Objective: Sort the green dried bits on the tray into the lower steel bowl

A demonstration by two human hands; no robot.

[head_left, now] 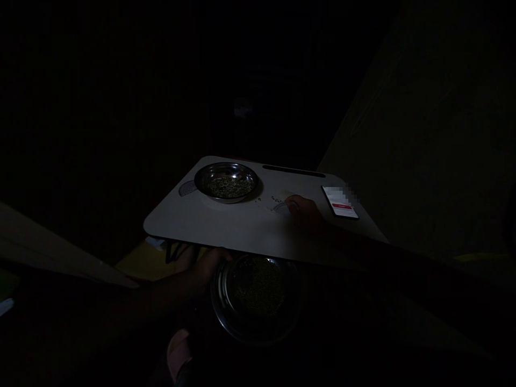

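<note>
My left hand [210, 263] is closed at the left rim of a steel bowl [222, 309] held below the table's near edge. Small greenish grains [264, 287] lie inside that bowl. Over the right half of the white folding table [209, 228], my right hand [304, 211] is low with its fingers curled; what they hold, if anything, is hidden in the dark. A few loose grains [276, 199] lie on the tabletop just left of those fingers. Farther left stands a second steel bowl [228, 200] with more grains or husks in it.
A phone [342, 203] with a lit screen lies at the table's right side. A dark slot [293, 171] runs along the far edge. Below left, a pinkish slipper or foot [178, 352] shows dimly. A wall [423, 134] rises on the right; most surroundings are too dark.
</note>
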